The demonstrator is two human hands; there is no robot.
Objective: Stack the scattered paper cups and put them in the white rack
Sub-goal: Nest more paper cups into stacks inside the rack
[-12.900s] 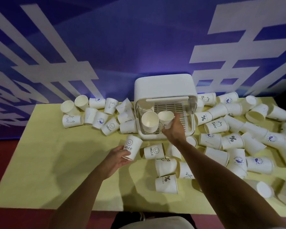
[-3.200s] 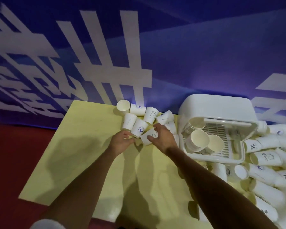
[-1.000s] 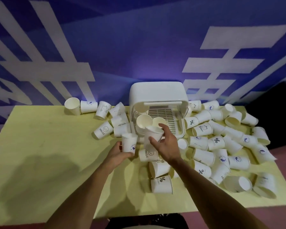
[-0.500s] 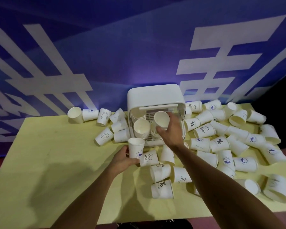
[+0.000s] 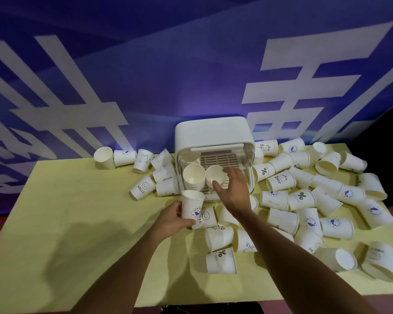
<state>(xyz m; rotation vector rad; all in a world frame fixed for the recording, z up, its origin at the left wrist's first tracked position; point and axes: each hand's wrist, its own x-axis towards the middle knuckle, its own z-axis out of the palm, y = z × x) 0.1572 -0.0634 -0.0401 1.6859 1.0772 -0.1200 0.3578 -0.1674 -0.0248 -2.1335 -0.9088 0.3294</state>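
Observation:
The white rack (image 5: 211, 132) stands at the back middle of the yellow table (image 5: 77, 223), its front open. Inside it sit a stack of paper cups (image 5: 193, 176) on the left and a second stack (image 5: 214, 174) beside it. My right hand (image 5: 234, 189) reaches into the rack, thumb and fingers around the top cup of that second stack. My left hand (image 5: 170, 219) holds an upright cup with a blue whale print (image 5: 192, 206) just in front of the rack's left corner. Loose cups lie on their sides all around.
A small group of loose cups (image 5: 145, 173) lies left of the rack. A large pile (image 5: 304, 200) covers the right side of the table. Several more cups (image 5: 220, 248) lie under my right forearm. A blue wall with white signs rises behind the table.
My right hand has lowered its cup from above the rack onto the right-hand stack inside. My left hand has kept its cup and lifted it slightly toward the rack.

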